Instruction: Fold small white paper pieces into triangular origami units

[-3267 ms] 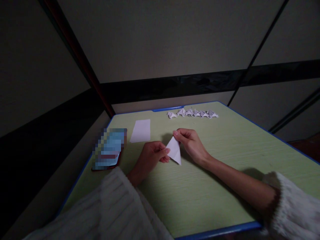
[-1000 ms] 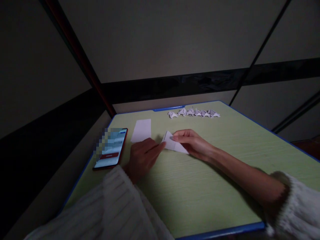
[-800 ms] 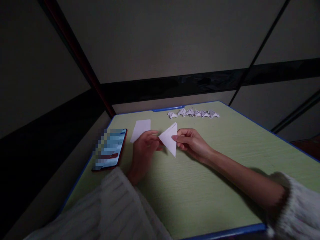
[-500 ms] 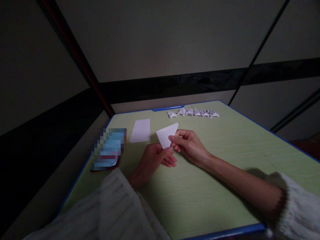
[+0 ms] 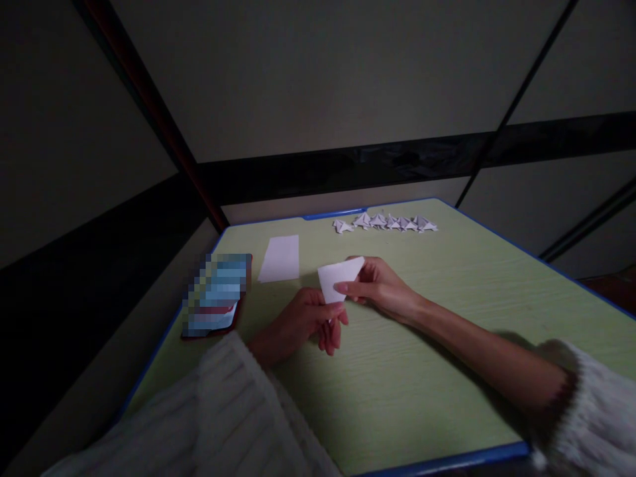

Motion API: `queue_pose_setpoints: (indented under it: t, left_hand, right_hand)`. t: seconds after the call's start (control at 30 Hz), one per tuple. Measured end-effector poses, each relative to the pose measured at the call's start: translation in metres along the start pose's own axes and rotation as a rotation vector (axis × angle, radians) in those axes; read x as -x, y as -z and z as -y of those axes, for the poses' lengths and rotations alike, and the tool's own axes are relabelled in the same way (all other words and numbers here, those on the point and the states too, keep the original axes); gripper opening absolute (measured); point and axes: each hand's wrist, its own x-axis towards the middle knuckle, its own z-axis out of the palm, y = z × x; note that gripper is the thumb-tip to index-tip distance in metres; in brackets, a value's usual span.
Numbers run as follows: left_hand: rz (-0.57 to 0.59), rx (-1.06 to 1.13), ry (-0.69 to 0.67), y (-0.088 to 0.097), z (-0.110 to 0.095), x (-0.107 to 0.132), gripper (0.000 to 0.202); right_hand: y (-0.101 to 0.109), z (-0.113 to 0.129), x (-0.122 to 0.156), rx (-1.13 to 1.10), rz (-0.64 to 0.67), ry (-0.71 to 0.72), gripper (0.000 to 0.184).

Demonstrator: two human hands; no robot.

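A small piece of folded white paper is held up over the middle of the table, between my two hands. My left hand pinches its lower corner, thumb on the near face and the other fingers curled below. From the right side, my right hand grips the paper, its thumb lying across the front and its fingers behind. The back of the paper and the fingertips there are hidden.
A phone, its screen pixelated, lies on the left of the light green table. Blank white paper lies beside it. Several folded paper figures stand in a row near the back edge, before a dark panelled wall.
The folded paper has shifted slightly right and down, and has turned so its top edge lies flatter. My right thumb now reaches farther across it; my left fingers hang lower.
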Motion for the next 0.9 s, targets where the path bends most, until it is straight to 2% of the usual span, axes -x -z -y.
queue_pose_setpoints:
  t: [0.07, 0.13, 0.23, 0.3, 0.43, 0.57, 0.7, 0.9]
  left_hand:
    - [0.024, -0.035, 0.029, 0.002, 0.0, 0.0, 0.021]
    - [0.035, -0.084, 0.053, 0.004, 0.0, 0.0, 0.02]
    - [0.005, -0.138, 0.061, 0.004, 0.0, -0.001, 0.019]
    - [-0.064, -0.144, 0.027, 0.003, -0.001, -0.002, 0.02]
    - [-0.21, -0.187, -0.091, 0.0, -0.001, -0.003, 0.021]
    - [-0.289, -0.248, -0.117, 0.0, -0.001, -0.005, 0.022]
    - [-0.311, -0.289, -0.115, 0.001, -0.001, -0.006, 0.022]
    - [-0.344, -0.306, -0.104, 0.003, -0.002, -0.005, 0.021]
  right_hand:
    - [0.006, 0.003, 0.0, 0.015, -0.021, 0.108, 0.033]
    - [0.012, 0.006, -0.001, 0.053, 0.011, 0.162, 0.035]
    - [0.017, 0.007, -0.002, 0.102, 0.075, 0.101, 0.019]
    - [0.017, 0.006, -0.002, 0.116, 0.093, 0.045, 0.015]
    - [0.012, 0.003, -0.003, 0.096, 0.086, 0.039, 0.022]
    - [0.01, 0.001, -0.003, 0.123, 0.072, 0.033, 0.03]
    - [0.012, 0.002, -0.002, 0.192, 0.116, -0.089, 0.02]
    - [0.018, 0.006, -0.003, 0.205, 0.142, -0.175, 0.024]
